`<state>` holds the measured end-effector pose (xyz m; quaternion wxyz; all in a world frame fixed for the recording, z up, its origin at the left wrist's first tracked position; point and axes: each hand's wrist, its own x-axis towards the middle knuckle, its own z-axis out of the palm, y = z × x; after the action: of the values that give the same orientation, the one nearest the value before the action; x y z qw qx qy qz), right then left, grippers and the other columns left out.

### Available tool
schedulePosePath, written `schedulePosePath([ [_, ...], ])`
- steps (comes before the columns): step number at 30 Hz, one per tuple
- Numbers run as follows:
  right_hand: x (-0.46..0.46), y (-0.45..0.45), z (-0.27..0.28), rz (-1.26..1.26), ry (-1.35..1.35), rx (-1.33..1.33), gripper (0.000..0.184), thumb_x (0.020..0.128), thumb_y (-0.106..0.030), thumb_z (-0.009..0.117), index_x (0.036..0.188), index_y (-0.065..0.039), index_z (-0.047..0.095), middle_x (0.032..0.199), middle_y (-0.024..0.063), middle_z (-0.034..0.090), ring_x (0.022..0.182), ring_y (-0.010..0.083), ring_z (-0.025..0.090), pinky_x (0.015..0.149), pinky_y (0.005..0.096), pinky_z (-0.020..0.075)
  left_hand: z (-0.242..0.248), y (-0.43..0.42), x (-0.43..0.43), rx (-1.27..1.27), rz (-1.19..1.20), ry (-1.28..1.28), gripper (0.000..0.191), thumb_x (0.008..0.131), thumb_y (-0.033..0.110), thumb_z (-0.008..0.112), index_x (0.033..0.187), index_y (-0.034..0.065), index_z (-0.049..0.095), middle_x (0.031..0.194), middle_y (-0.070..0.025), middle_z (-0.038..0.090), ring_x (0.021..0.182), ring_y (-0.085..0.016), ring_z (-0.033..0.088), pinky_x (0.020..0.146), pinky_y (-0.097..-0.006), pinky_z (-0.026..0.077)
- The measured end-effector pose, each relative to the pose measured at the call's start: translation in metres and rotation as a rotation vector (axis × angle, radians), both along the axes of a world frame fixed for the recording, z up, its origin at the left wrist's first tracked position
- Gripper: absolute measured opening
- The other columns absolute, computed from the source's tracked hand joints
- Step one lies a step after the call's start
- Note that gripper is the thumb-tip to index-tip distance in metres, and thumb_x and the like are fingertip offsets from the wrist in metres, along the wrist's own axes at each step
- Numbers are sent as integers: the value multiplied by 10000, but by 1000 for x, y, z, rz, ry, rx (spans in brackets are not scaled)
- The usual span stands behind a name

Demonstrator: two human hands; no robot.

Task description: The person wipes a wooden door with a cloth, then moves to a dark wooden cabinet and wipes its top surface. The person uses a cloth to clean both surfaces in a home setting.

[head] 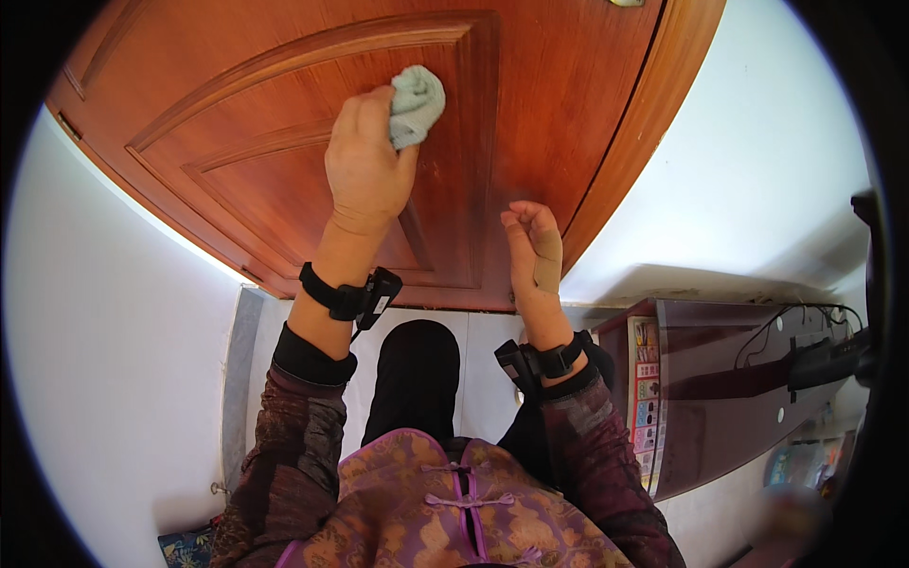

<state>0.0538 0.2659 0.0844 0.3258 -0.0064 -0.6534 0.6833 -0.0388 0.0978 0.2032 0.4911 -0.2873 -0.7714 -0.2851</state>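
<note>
My left hand (369,160) holds a crumpled pale green cloth (417,106) against the recessed panel of a reddish-brown wooden door (547,121). The cloth bunches out past the fingertips, near the moulding at the panel's upper right corner. Lower and to the right, my right hand (534,245) hovers in front of the door with loosely curled fingers and nothing in it. A tan adhesive patch (547,261) covers part of that hand's side. Each wrist wears a black strap with a small device, the left device (380,297) and the right device (517,366).
A dark glossy cabinet (717,426) stands at the right, with cables (760,341) and a black stand (827,362) on it. White walls (753,163) flank the door frame (639,142). Pale floor tiles (476,348) lie below. A patterned fabric item (186,548) is at the lower left.
</note>
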Motion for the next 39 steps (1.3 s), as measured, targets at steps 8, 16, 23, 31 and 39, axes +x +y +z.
schedulePosePath([
  [8,4,3,0,22,-36,-54,137,959,6,575,1089,-35,594,944,11,617,880,74,560,803,215,459,-129,-2,9,-234,-42,-194,460,681,5,676,1132,49,595,1073,-154,579,974,-384,577,824,-457,504],
  [16,1,0,-1,30,-11,-23,148,960,10,560,1099,-31,592,960,26,617,899,94,574,816,226,467,-217,-24,17,-428,2,-440,348,711,11,627,1055,59,604,1051,-120,592,928,-342,591,767,-439,520],
  [23,2,1,-4,55,-82,-27,140,976,-26,543,1110,-26,584,986,17,598,949,91,551,877,226,434,-103,-33,8,-182,9,-131,363,685,46,676,1043,39,615,1038,-162,584,956,-381,554,844,-474,448],
  [31,4,1,-2,45,-61,-17,133,976,-29,544,1102,-18,586,979,15,598,940,89,548,874,225,434,-19,-25,-15,109,125,-42,342,783,139,743,1071,25,597,1007,-173,615,933,-380,598,806,-440,496],
  [39,3,-1,-3,34,-64,-51,115,960,-21,590,1073,-24,608,931,12,610,865,84,554,808,224,463,-149,-31,-7,55,141,-364,378,764,165,744,1065,39,554,997,-174,609,912,-406,605,752,-465,507],
])
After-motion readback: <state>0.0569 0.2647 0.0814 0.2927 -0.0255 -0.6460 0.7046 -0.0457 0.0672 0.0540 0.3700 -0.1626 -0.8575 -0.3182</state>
